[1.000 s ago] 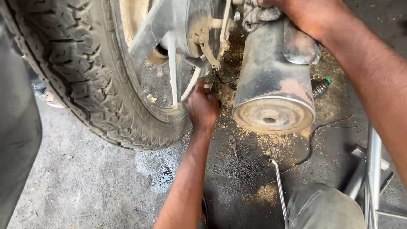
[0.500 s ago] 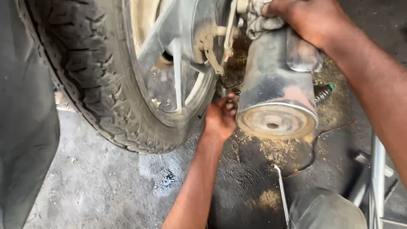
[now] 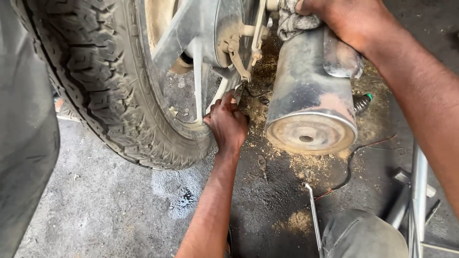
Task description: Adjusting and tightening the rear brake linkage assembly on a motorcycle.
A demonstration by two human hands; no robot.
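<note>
My left hand (image 3: 227,123) reaches in low between the rear motorcycle wheel (image 3: 119,95) and the silver exhaust muffler (image 3: 311,100). Its fingers are closed around a small metal tool (image 3: 238,89) whose tip points up at the brake lever (image 3: 237,57) by the hub. My right hand (image 3: 342,19) is at the top of the view, pressing a grey rag (image 3: 291,23) against the upper end of the muffler. The rest of the tool is hidden inside my left fist.
The oil-stained concrete floor (image 3: 119,205) has sawdust (image 3: 296,222) scattered under the muffler. A thin metal rod (image 3: 313,215) and a red wire (image 3: 363,145) lie on the floor. Metal stand tubes (image 3: 418,191) rise at the right. A dark panel (image 3: 24,143) fills the left edge.
My left hand has stayed by the wheel rim, shifting slightly up towards the brake lever. My right hand stays on the rag at the muffler's top. The view shifts a little.
</note>
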